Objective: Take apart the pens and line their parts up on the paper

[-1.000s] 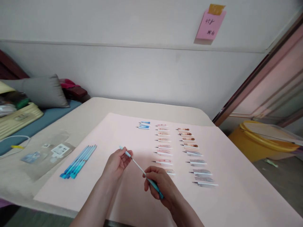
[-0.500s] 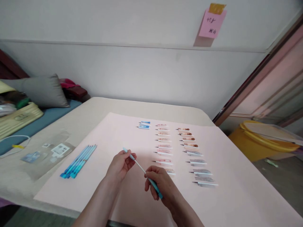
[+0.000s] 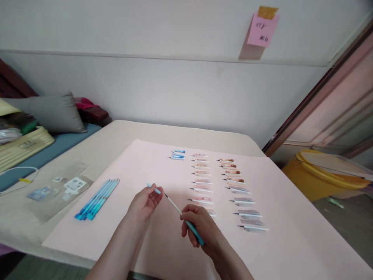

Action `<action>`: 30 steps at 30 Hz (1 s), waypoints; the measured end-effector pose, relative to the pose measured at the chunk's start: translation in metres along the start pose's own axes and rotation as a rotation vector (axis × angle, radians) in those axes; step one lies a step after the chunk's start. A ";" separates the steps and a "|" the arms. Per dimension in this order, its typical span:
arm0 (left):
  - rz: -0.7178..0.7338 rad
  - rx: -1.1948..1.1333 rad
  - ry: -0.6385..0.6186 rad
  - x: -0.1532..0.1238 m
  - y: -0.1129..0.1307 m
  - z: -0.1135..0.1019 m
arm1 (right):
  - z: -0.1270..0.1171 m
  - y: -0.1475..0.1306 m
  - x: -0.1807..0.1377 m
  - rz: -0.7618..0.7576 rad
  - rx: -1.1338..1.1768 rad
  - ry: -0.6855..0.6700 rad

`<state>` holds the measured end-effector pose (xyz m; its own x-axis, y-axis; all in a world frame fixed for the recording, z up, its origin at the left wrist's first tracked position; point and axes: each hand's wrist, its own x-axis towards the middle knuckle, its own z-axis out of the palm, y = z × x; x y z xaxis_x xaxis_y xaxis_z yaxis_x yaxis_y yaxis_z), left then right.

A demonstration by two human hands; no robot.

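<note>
My right hand (image 3: 201, 229) grips a thin blue-and-white pen (image 3: 182, 216), its dark tip bare and pointing up-left. My left hand (image 3: 145, 203) pinches the small light-blue pen cap (image 3: 153, 188), a short gap away from the tip. Both hands hover over a pale pink sheet (image 3: 291, 241) on the table. Beyond them lie three columns of small caps with clips (image 3: 201, 182): a couple of blue ones (image 3: 177, 154) at the far left, pink ones in the middle, brown and grey ones (image 3: 240, 190) on the right.
A bundle of blue pens (image 3: 97, 199) lies at the sheet's left edge, beside clear packaging with labels (image 3: 58, 186). A grey cushion (image 3: 51, 112) and cluttered bed sit far left. A yellow tub (image 3: 323, 175) stands on the floor to the right. A pink note (image 3: 260, 31) hangs on the wall.
The cap has come off the pen: my left hand drew it up-left and the dark tip is now exposed, while my right hand stayed nearly still.
</note>
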<state>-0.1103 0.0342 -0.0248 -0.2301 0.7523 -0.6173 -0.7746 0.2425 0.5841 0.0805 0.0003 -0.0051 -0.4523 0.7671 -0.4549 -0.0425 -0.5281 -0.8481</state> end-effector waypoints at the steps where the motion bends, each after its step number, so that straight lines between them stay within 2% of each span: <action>1: -0.011 -0.016 0.004 0.001 0.001 -0.001 | 0.000 -0.001 0.000 0.000 0.002 0.000; 6: -0.149 -0.011 0.017 0.001 -0.001 0.000 | 0.001 -0.003 -0.001 -0.030 0.024 0.010; 11: -0.294 0.007 -0.057 -0.007 -0.004 0.006 | 0.000 -0.003 -0.001 -0.045 0.034 0.021; 18: -0.278 0.103 -0.185 -0.015 -0.007 0.009 | 0.001 -0.002 0.000 -0.050 0.031 0.040; 21: -0.237 0.156 -0.201 -0.020 -0.015 0.010 | 0.001 -0.003 0.000 -0.061 0.019 0.064; 30: -0.275 0.216 -0.273 -0.035 -0.040 0.016 | 0.000 0.002 0.009 -0.062 -0.175 0.160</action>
<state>-0.0621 0.0081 -0.0180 0.1534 0.7691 -0.6204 -0.6378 0.5566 0.5323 0.0766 0.0060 -0.0111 -0.3061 0.8514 -0.4260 0.0951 -0.4179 -0.9035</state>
